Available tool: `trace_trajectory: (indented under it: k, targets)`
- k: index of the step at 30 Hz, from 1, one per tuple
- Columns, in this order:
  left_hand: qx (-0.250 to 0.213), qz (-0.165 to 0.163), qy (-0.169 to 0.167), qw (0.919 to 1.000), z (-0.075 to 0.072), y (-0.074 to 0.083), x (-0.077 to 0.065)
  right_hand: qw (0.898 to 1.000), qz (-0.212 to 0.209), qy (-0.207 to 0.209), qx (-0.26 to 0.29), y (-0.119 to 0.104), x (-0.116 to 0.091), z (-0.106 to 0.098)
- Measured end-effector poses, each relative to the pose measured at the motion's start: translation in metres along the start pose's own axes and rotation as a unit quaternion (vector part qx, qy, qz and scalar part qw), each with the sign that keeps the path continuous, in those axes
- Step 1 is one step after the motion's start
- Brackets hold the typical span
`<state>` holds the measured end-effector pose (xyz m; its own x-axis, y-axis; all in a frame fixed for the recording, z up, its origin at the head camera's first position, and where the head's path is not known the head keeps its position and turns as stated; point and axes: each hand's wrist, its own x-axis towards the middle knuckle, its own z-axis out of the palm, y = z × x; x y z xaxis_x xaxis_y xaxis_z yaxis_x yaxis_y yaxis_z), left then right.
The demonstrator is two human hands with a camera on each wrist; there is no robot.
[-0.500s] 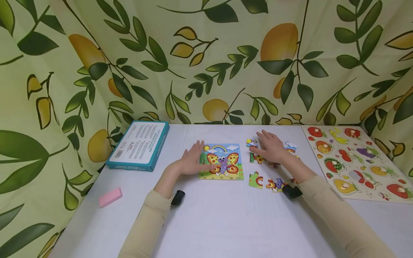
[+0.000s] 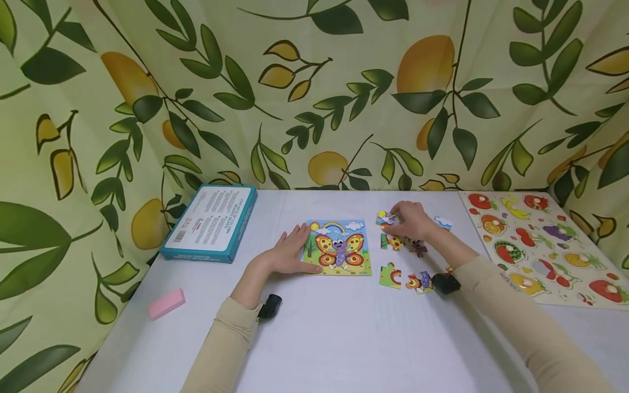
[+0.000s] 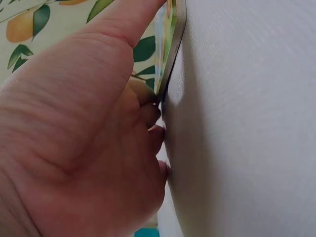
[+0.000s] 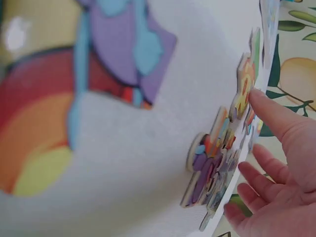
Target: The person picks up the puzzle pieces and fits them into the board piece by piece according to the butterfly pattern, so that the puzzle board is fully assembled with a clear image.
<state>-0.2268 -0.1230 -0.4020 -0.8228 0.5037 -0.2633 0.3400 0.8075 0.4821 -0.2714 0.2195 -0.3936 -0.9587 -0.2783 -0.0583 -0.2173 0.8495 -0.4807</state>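
My left hand (image 2: 284, 252) rests at the left edge of a square butterfly picture board (image 2: 339, 246), fingers extended and thumb along its lower edge. In the left wrist view, the palm and the board's thin side (image 3: 174, 54) show close to the tabletop. Over the upper group of jigsaw pieces lies my right hand (image 2: 414, 221), fingers bent loosely downward. In the right wrist view, its thumb tip is right at a yellow-and-red jigsaw piece (image 4: 243, 84), while the other fingers spread beside a cluster of pieces (image 4: 207, 168). The hand partly hides that group in the head view.
Below the right hand lie a green-edged jigsaw piece (image 2: 390, 275) and a purple-and-orange piece (image 2: 419, 282). A fruit board (image 2: 550, 245) lies at the right. On the left are a teal-and-white box (image 2: 208, 221) and a pink block (image 2: 167, 304). A patterned curtain (image 2: 295, 98) hangs behind.
My right hand's fingers have bent more downward over the upper pieces. The left hand has shifted slightly left and down, its thumb moving from the board's picture to its lower-left edge.
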Motion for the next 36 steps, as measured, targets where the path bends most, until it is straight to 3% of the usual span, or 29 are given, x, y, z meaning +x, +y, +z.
trace_trajectory:
  k: [3,10,15,20,29,36]
  targets:
    - [-0.005,0.004,0.004,1.0000,0.000,0.000,0.000,0.999,0.018,0.001,0.039,-0.002,0.002,-0.003]
    - [-0.005,-0.001,0.004,1.0000,-0.001,0.001,0.001,0.992,0.010,0.030,0.121,-0.017,0.011,-0.007]
    - [-0.007,-0.005,0.003,1.0000,0.000,0.000,0.002,0.972,0.033,-0.008,0.235,-0.047,0.022,0.002]
    - [-0.008,0.000,-0.001,1.0000,-0.001,0.001,0.001,0.955,0.045,-0.044,0.289,-0.078,0.035,0.021]
    - [-0.023,-0.005,-0.010,0.9997,0.000,0.001,0.001,0.963,0.032,-0.069,0.259,-0.100,0.049,0.053]
    - [-0.002,0.002,-0.011,0.9999,-0.002,0.001,0.000,0.984,-0.012,-0.044,0.171,-0.105,0.054,0.061]
